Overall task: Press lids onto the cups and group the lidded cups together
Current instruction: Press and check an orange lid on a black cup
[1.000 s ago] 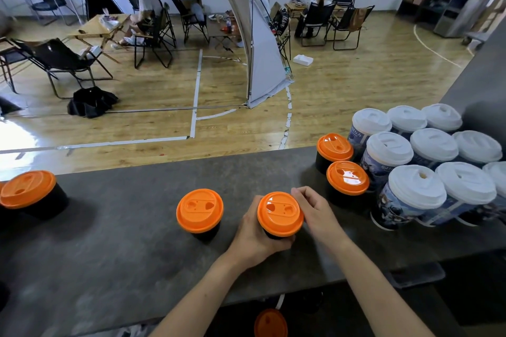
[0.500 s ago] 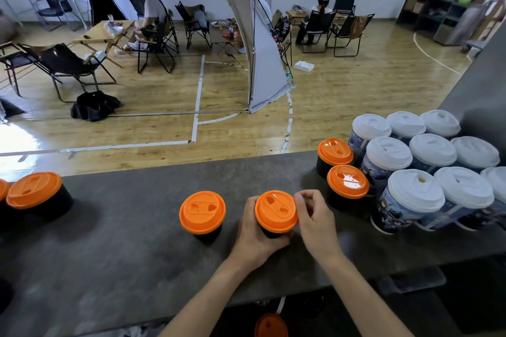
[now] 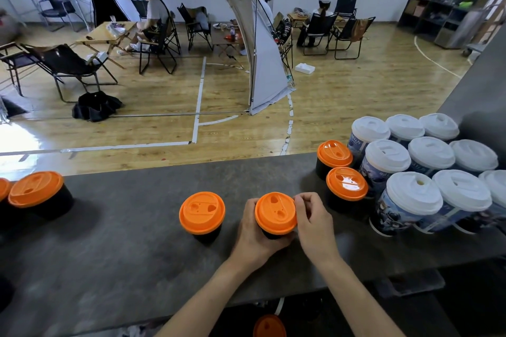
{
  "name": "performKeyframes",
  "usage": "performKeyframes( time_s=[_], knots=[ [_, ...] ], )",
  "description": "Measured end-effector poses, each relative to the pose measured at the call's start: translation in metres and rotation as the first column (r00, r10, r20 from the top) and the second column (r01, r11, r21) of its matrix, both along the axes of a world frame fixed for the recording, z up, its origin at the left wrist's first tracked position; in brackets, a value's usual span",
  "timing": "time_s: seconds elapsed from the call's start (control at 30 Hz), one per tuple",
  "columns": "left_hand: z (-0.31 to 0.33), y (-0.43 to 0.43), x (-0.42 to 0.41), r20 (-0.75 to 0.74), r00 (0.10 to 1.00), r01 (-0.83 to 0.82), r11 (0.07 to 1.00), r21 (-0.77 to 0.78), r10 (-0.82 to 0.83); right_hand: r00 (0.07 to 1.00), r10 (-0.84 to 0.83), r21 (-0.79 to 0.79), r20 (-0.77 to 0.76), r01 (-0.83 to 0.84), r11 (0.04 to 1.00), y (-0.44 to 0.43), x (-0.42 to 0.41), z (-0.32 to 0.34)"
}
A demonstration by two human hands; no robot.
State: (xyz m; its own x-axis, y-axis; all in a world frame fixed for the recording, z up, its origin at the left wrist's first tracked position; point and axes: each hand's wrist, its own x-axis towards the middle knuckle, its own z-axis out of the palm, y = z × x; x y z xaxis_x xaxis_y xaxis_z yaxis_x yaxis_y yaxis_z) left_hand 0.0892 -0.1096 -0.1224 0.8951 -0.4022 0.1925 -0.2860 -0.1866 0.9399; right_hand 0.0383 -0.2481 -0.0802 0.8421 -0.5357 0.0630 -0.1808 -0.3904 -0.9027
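Cup (image 3: pixel 273 235) in work stood on the counter (image 3: pixel 123 249), near its front edge and about the middle, with an orange lid (image 3: pixel 276 213) on top. Our left hand (image 3: pixel 253 232) was wrapped round the cup's dark body from the left. Our right hand (image 3: pixel 315 223) had its fingertips curled onto the lid's right rim, pinching it. Whether the lid had snapped on all round we could not tell.

To our right the white cups (image 3: pixel 410 191) stood packed together, all lidded, and an orange pair (image 3: pixel 346 183) stood against that cluster's left side. We judged that group done.

What was left, as we saw it: seat this lid, then carry the cup over to join them. The neighbour (image 3: pixel 202 212) near its left and the far cup (image 3: pixel 35 189) at the counter's left end, well apart, also needed moving; both wore lids. A spare lid (image 3: pixel 269 325) showed below the counter's edge; on what, we couldn't tell.
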Motion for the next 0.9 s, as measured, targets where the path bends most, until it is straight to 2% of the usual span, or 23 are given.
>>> performKeyframes(
  time_s=[0.17,0.33,0.57,0.73,0.8,0.9],
  knots=[
    [-0.003,0.001,0.004,-0.007,0.999,0.040,0.999,0.020,-0.040,1.000,-0.005,-0.034,-0.011,0.005,0.999,-0.005,0.010,0.008],
    [-0.003,0.002,0.006,-0.026,0.996,0.087,0.996,0.002,-0.087,0.995,0.071,0.003,-0.064,-0.071,0.997,-0.010,0.011,0.005],
    [0.004,0.000,-0.003,0.007,0.999,0.045,0.999,-0.015,-0.045,0.999,-0.007,-0.166,-0.039,0.000,0.986,-0.006,0.005,0.004],
    [0.000,0.003,0.002,-0.013,0.999,0.039,0.999,-0.002,-0.039,0.998,0.038,-0.198,-0.052,-0.048,0.979,-0.009,0.007,0.009],
    [-0.002,0.004,0.005,-0.020,0.998,0.057,0.998,0.001,-0.057,0.995,0.074,-0.179,-0.063,-0.084,0.980,-0.013,0.011,0.013],
    [-0.003,0.005,0.008,-0.038,0.996,0.082,0.997,0.004,-0.082,0.981,0.169,-0.040,-0.099,-0.174,0.984,-0.017,0.012,0.013]
  ],
)
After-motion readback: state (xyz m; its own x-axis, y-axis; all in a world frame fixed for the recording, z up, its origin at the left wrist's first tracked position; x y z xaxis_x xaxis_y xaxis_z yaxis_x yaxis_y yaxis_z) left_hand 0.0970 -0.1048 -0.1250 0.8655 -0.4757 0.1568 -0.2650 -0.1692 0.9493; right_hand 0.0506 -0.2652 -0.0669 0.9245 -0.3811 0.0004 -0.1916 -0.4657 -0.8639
